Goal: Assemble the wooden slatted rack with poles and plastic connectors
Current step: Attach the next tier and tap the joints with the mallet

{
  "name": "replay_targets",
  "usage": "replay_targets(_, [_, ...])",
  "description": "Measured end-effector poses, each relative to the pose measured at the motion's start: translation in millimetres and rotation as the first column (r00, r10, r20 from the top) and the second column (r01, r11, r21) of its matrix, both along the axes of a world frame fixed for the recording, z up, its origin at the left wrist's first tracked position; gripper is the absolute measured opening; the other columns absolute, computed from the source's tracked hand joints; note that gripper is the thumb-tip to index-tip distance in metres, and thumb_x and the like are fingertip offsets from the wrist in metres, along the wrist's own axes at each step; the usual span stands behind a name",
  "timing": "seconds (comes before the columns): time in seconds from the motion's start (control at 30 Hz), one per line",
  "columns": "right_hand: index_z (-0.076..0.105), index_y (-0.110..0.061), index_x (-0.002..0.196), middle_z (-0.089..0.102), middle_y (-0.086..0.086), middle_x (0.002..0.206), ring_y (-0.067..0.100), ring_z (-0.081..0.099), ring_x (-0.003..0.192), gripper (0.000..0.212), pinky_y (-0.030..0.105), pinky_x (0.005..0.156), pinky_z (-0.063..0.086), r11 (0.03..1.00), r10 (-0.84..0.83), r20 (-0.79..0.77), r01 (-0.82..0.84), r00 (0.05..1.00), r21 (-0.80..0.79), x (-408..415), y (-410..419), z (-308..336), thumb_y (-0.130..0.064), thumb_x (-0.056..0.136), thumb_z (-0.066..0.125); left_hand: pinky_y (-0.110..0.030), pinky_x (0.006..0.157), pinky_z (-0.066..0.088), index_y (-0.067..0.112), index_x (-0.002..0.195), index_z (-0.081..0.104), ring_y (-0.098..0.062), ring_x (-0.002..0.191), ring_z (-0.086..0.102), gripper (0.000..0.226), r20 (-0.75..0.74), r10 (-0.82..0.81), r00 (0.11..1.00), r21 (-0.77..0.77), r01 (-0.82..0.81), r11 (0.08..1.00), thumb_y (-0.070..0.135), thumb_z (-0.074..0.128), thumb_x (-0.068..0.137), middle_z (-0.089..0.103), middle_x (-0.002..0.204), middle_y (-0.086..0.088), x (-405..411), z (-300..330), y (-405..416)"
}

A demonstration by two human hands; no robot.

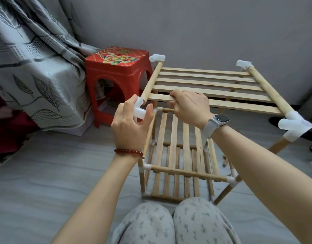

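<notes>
A wooden slatted rack [187, 162] stands on the floor below both hands, its top shelf [222, 85] tilted up beyond them. The right hand [188, 106] grips the nearest slat [239, 104]. Just left, the left hand [130, 122] pinches a white plastic connector [139, 110] on the shelf's corner pole [152, 80].

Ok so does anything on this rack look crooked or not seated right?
Yes. The top slatted shelf sits askew over the lower shelves, whose slats run the other way. The left hand grips its near-left plastic connector, which sits on no upright; the right hand holds the front slat.
</notes>
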State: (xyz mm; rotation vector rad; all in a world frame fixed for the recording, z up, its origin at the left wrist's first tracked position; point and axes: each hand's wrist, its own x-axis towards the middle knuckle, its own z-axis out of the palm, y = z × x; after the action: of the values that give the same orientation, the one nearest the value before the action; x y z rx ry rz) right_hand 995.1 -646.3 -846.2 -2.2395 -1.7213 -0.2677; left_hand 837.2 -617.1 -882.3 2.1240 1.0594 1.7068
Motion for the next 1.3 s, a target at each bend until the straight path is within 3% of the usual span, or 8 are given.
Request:
replay_targets(0.37, [0.057, -0.019, 0.112, 0.053, -0.006, 0.084, 0.017, 0.047, 0.078, 0.029, 0.036, 0.078, 0.035, 1.0, -0.011, -0.052, 0.012, 0.999, 0.021, 0, 5, 2, -0.04, 0.097, 0.043, -0.031, 0.053, 0.05, 0.001, 0.11, 0.065, -0.023, 0.056, 0.056, 0.051, -0.057, 0.057, 0.997, 0.003, -0.057, 0.998, 0.044, 0.051, 0.086, 0.062, 0.078, -0.012, 4, 2, -2])
replay_targets(0.6, [0.058, -0.019, 0.106, 0.056, -0.005, 0.084, 0.019, 0.05, 0.079, 0.028, 0.034, 0.075, 0.035, 0.999, 0.015, -0.077, -0.012, 0.997, 0.036, 1, 4, 6, -0.04, 0.097, 0.043, -0.025, 0.053, 0.045, 0.001, 0.11, 0.065, -0.023, 0.057, 0.057, 0.051, -0.103, 0.069, 0.992, -0.005, -0.07, 0.998, 0.043, 0.05, 0.085, 0.061, 0.076, -0.012, 5, 6, -2])
replay_targets(0.8, [0.06, -0.019, 0.101, 0.057, -0.005, 0.08, 0.018, 0.052, 0.075, 0.028, 0.032, 0.067, 0.035, 0.997, 0.027, -0.05, -0.023, 0.998, 0.075, 2, 0, 2, -0.042, 0.096, 0.044, -0.024, 0.064, 0.043, 0.001, 0.118, 0.06, -0.018, 0.079, 0.058, 0.061, -0.173, 0.051, 0.984, -0.072, -0.065, 0.995, 0.052, 0.055, 0.086, 0.062, 0.096, -0.012, 5, 8, -4])
replay_targets(0.9, [0.06, -0.019, 0.103, 0.058, -0.005, 0.081, 0.017, 0.054, 0.075, 0.029, 0.03, 0.065, 0.039, 0.996, 0.055, -0.044, -0.051, 0.998, 0.08, 6, -1, 3, -0.042, 0.096, 0.045, -0.027, 0.073, 0.047, 0.013, 0.105, 0.067, -0.005, 0.083, 0.051, 0.048, -0.042, -0.103, 0.994, -0.239, 0.091, 0.967, 0.051, 0.041, 0.092, 0.053, 0.107, 0.0, 0, 20, 7])
replay_targets(0.97, [0.06, -0.02, 0.103, 0.057, -0.006, 0.079, 0.015, 0.053, 0.073, 0.029, 0.028, 0.061, 0.039, 0.996, 0.079, -0.052, -0.077, 0.996, 0.039, 8, 2, 7, -0.044, 0.095, 0.045, -0.026, 0.078, 0.046, 0.025, 0.088, 0.066, -0.007, 0.087, 0.053, 0.034, 0.139, -0.18, 0.974, -0.382, 0.221, 0.897, 0.039, 0.037, 0.098, 0.055, 0.109, 0.001, -4, 29, 19])
replay_targets(1.03, [0.063, -0.018, 0.097, 0.056, -0.007, 0.07, 0.012, 0.053, 0.066, 0.035, 0.025, 0.055, 0.037, 0.996, 0.089, -0.079, -0.091, 0.993, -0.018, 9, 8, 12, -0.047, 0.094, 0.043, -0.02, 0.077, 0.041, 0.028, 0.081, 0.064, -0.008, 0.089, 0.053, 0.035, 0.191, -0.217, 0.957, -0.46, 0.283, 0.842, 0.03, 0.035, 0.101, 0.058, 0.106, 0.002, -4, 37, 27])
replay_targets(1.17, [0.067, -0.011, 0.091, 0.057, -0.003, 0.064, 0.016, 0.059, 0.065, 0.047, 0.026, 0.054, 0.041, 0.997, 0.031, -0.146, -0.041, 0.989, -0.072, 9, 21, 18, -0.047, 0.095, 0.037, -0.019, 0.078, 0.044, 0.008, 0.085, 0.067, -0.013, 0.09, 0.057, 0.042, 0.365, -0.269, 0.891, -0.478, 0.427, 0.768, 0.021, 0.031, 0.102, 0.061, 0.089, 0.009, 14, 35, 26])
replay_targets(1.3, [0.063, -0.016, 0.083, 0.053, -0.006, 0.06, 0.012, 0.051, 0.058, 0.043, 0.025, 0.05, 0.033, 0.999, 0.043, -0.094, -0.045, 0.995, -0.016, 4, 21, 12, -0.048, 0.096, 0.037, -0.012, 0.06, 0.045, -0.002, 0.091, 0.066, -0.017, 0.07, 0.06, 0.046, 0.445, -0.134, 0.886, -0.427, 0.341, 0.837, 0.027, 0.032, 0.102, 0.062, 0.086, 0.009, 27, 25, 19])
